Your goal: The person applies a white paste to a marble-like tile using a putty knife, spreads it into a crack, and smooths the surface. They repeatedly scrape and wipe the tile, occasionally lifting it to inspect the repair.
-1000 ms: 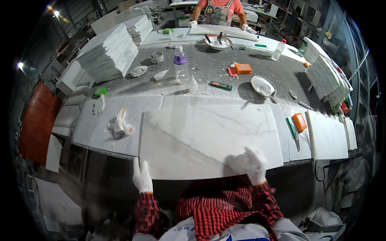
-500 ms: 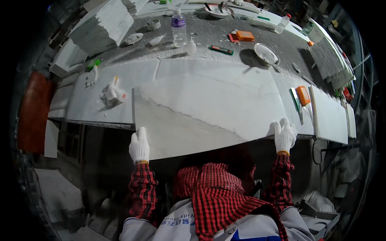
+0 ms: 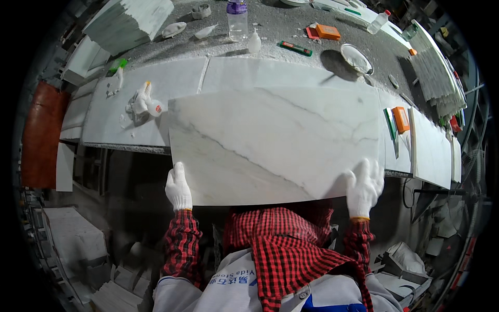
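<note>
A: Biggest thing first?
B: The worktop (image 3: 312,31) fills the top of the frame. At centre, the slab (image 3: 275,140) overhangs its near edge.
A: The hands?
B: Left hand (image 3: 178,188) and right hand (image 3: 365,186), both gloved, clamp the slab's lower corners, fingers closed over the edge.
A: Which step?
B: Seemingly lifting or positioning it. Any move needs level, even support on both sides.

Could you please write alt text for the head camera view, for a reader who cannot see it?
Two white-gloved hands, left and right, hold a large white marble slab by its near corners, lifted over a dusty workbench. Other slabs, a plastic bottle, a bowl and small orange tools lie on the bench.
</note>
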The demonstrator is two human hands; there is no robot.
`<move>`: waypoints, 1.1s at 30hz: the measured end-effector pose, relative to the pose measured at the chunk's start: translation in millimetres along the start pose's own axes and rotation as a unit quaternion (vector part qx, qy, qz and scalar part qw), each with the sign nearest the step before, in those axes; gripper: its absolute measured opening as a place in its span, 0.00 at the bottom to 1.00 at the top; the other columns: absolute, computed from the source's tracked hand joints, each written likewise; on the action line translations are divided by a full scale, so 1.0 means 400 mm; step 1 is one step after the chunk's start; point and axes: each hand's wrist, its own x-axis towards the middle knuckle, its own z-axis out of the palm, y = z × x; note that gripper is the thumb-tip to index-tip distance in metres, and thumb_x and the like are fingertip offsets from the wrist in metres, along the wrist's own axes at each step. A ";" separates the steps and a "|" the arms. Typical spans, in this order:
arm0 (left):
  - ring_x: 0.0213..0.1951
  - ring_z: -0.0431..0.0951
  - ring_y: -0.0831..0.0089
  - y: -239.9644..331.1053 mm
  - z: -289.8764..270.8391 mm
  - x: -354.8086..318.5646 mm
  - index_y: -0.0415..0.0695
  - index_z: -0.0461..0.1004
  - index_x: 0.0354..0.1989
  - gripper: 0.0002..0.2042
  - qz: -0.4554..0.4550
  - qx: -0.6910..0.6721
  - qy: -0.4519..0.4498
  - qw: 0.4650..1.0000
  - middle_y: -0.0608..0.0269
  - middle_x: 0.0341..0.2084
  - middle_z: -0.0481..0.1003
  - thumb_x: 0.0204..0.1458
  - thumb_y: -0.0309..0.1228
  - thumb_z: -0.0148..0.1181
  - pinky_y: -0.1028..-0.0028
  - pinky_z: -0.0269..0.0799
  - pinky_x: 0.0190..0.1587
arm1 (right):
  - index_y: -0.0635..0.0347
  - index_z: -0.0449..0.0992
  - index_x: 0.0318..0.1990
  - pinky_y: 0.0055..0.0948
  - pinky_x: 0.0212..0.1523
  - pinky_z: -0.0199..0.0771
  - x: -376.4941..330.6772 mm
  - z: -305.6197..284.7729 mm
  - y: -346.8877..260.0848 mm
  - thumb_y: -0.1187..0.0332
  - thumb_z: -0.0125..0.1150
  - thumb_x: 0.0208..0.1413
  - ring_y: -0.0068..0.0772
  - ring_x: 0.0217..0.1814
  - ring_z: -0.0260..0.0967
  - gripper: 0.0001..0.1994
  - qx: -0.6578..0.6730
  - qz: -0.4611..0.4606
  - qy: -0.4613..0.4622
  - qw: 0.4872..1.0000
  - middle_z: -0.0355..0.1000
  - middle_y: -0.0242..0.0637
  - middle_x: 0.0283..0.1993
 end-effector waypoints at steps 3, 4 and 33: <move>0.37 0.78 0.65 0.011 -0.001 -0.003 0.37 0.80 0.42 0.26 -0.005 0.008 0.008 1.000 0.56 0.33 0.81 0.66 0.53 0.52 0.65 0.71 0.45 | 0.55 0.67 0.65 0.53 0.72 0.56 0.060 -0.064 -0.216 0.57 0.71 0.49 0.60 0.73 0.53 0.35 0.157 -0.131 -0.040 0.978 0.59 0.52 0.71; 0.38 0.78 0.65 0.036 0.002 -0.008 0.37 0.80 0.43 0.26 -0.015 0.012 0.007 1.000 0.56 0.33 0.81 0.66 0.52 0.51 0.65 0.71 0.45 | 0.54 0.69 0.62 0.55 0.70 0.58 0.065 -0.043 -0.274 0.58 0.73 0.46 0.58 0.71 0.55 0.34 0.211 -0.242 -0.020 0.947 0.60 0.50 0.68; 0.50 0.80 0.61 0.010 0.017 0.004 0.34 0.78 0.54 0.29 0.015 -0.003 0.041 0.999 0.51 0.48 0.82 0.67 0.52 0.49 0.65 0.71 0.56 | 0.61 0.56 0.75 0.51 0.78 0.44 0.100 0.191 0.170 0.48 0.48 0.69 0.63 0.80 0.43 0.35 -0.011 -0.122 0.045 0.991 0.50 0.53 0.78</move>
